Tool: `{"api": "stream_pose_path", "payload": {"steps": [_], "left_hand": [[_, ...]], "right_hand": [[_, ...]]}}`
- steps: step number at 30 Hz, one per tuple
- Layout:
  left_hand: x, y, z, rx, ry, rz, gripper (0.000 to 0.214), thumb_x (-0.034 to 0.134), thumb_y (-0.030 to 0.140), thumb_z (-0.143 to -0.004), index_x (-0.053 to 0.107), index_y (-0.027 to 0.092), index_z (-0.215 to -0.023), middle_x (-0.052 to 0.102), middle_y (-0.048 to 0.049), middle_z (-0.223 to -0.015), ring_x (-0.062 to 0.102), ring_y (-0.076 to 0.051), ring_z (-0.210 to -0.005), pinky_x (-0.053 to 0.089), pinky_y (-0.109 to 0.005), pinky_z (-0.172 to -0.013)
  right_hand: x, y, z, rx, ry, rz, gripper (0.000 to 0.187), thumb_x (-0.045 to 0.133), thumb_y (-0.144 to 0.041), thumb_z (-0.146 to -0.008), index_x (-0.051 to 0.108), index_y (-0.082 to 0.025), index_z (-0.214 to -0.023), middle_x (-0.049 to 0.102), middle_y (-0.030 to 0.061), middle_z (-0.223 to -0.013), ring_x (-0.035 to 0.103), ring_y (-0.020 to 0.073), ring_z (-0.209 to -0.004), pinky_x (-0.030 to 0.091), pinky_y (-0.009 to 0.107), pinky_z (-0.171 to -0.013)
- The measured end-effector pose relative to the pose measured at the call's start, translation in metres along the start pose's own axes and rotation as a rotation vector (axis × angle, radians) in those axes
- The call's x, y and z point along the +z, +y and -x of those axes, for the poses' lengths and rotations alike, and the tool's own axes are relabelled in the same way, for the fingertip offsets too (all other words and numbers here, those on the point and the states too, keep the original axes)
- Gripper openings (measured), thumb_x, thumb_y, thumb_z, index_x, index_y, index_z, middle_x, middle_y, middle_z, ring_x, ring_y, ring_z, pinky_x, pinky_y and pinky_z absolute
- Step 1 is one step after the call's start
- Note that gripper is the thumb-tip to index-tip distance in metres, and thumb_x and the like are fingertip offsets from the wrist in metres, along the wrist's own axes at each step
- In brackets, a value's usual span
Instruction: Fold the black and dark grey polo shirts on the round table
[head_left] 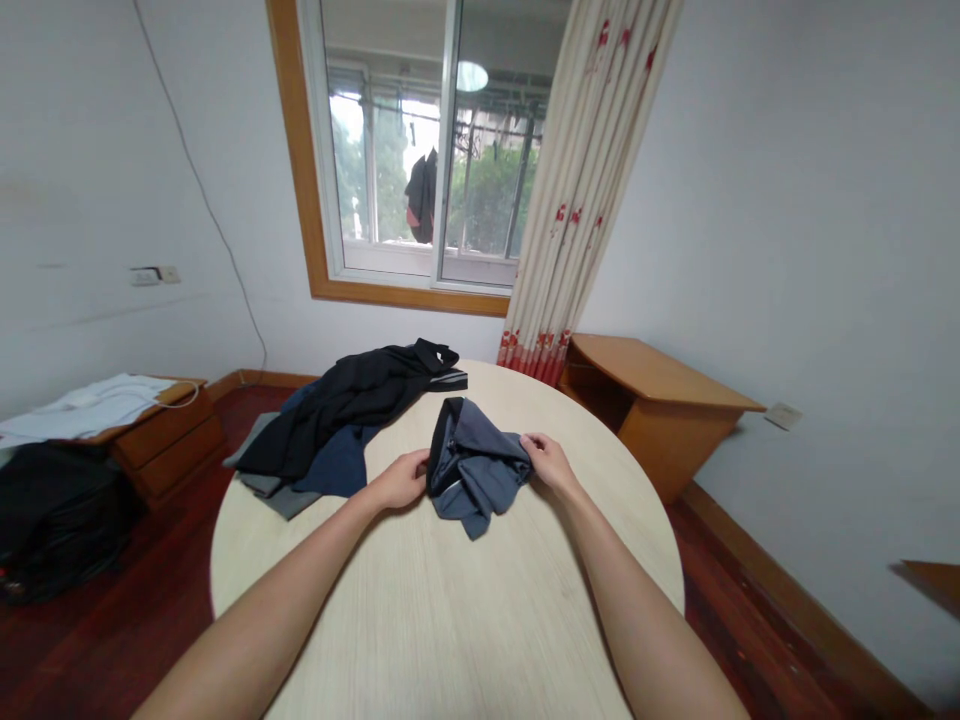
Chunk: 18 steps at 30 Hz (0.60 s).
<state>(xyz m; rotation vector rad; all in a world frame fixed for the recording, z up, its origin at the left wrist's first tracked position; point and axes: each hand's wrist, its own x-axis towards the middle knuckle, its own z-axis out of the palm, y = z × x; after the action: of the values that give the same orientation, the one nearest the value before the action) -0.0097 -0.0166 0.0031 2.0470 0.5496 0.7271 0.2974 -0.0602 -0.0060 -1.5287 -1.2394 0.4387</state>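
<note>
A crumpled grey-blue garment [487,470] with a black band along its left edge lies on the round table [450,620]; it may be underwear or shorts, but its folds hide the shape. My left hand [403,480] grips the black band at the left side, fingers closed. On the opposite side, my right hand [546,460] pinches the cloth near its right edge between thumb and fingers. Left of the garment, and apart from it, a black shirt [330,410] is heaped over navy and grey clothes [341,470].
A wooden desk [660,390] stands beyond the table's right edge, beside a patterned curtain [577,200]. To the left are a drawer cabinet [172,440] bearing white cloth and a black bag [60,520] on the floor. A window [390,270] is behind the table.
</note>
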Motion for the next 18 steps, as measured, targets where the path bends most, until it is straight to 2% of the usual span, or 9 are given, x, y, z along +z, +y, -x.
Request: {"api": "stream_pose_path", "payload": {"steps": [2, 4, 6, 9, 11, 14, 18], "left_hand": [[-0.004, 0.002, 0.001, 0.057, -0.117, 0.013, 0.046, 0.069, 0.037, -0.076, 0.063, 0.013, -0.115, 0.068, -0.0105, -0.113, 0.062, -0.025, -0.104, 0.046, -0.038, -0.098], [-0.006, 0.004, 0.002, 0.085, -0.202, -0.015, 0.06, 0.078, 0.042, -0.068, 0.062, 0.014, -0.118, 0.068, -0.0095, -0.115, 0.059, -0.026, -0.109, 0.044, -0.039, -0.101], [-0.005, 0.004, 0.003, 0.052, -0.195, -0.089, 0.062, 0.081, 0.048, -0.063, 0.064, 0.015, -0.113, 0.068, -0.0082, -0.112, 0.059, -0.027, -0.108, 0.045, -0.038, -0.099], [0.002, 0.003, 0.002, -0.052, -0.062, -0.179, 0.051, 0.078, 0.054, -0.065, 0.068, 0.016, -0.097, 0.07, -0.0069, -0.103, 0.06, -0.028, -0.102, 0.047, -0.037, -0.093], [0.005, 0.005, 0.0, -0.097, 0.02, -0.138, 0.044, 0.075, 0.055, -0.069, 0.069, 0.016, -0.088, 0.071, -0.0063, -0.094, 0.062, -0.028, -0.097, 0.048, -0.036, -0.088], [-0.003, 0.016, -0.002, -0.117, 0.167, 0.104, 0.045, 0.072, 0.058, -0.07, 0.067, 0.014, -0.079, 0.07, -0.0054, -0.08, 0.064, -0.025, -0.084, 0.05, -0.034, -0.079], [-0.031, 0.029, -0.002, -0.093, 0.523, 0.539, 0.053, 0.076, 0.062, -0.065, 0.066, 0.014, -0.084, 0.069, -0.0048, -0.075, 0.065, -0.02, -0.072, 0.052, -0.031, -0.069]], "right_hand": [[-0.004, 0.002, -0.001, -0.015, -0.011, -0.017, 0.065, 0.059, -0.073, -0.072, 0.07, -0.014, -0.095, 0.072, 0.0136, -0.096, 0.065, 0.0252, -0.087, 0.051, 0.038, -0.08], [-0.006, -0.003, 0.004, -0.038, -0.089, -0.076, 0.065, 0.058, -0.071, -0.077, 0.068, -0.015, -0.109, 0.07, 0.0142, -0.107, 0.065, 0.0251, -0.092, 0.051, 0.038, -0.082], [-0.003, -0.011, 0.011, -0.107, -0.171, -0.053, 0.063, 0.064, -0.066, -0.077, 0.066, -0.017, -0.118, 0.067, 0.0135, -0.116, 0.063, 0.0259, -0.101, 0.049, 0.04, -0.089], [0.002, -0.022, 0.02, -0.282, -0.253, 0.072, 0.064, 0.078, -0.057, -0.068, 0.067, -0.019, -0.118, 0.062, 0.0128, -0.125, 0.057, 0.0279, -0.115, 0.041, 0.043, -0.103], [0.003, -0.028, 0.022, -0.344, -0.281, 0.103, 0.057, 0.079, -0.053, -0.067, 0.07, -0.018, -0.111, 0.064, 0.0124, -0.12, 0.058, 0.0281, -0.113, 0.041, 0.043, -0.104], [-0.004, -0.033, 0.02, -0.267, -0.306, 0.022, 0.043, 0.07, -0.056, -0.076, 0.072, -0.016, -0.093, 0.069, 0.0095, -0.097, 0.063, 0.0257, -0.094, 0.048, 0.041, -0.09], [-0.013, -0.033, 0.014, -0.087, -0.348, -0.222, 0.056, 0.058, -0.068, -0.08, 0.069, -0.014, -0.09, 0.07, 0.0074, -0.082, 0.064, 0.0218, -0.075, 0.051, 0.034, -0.07]]}}
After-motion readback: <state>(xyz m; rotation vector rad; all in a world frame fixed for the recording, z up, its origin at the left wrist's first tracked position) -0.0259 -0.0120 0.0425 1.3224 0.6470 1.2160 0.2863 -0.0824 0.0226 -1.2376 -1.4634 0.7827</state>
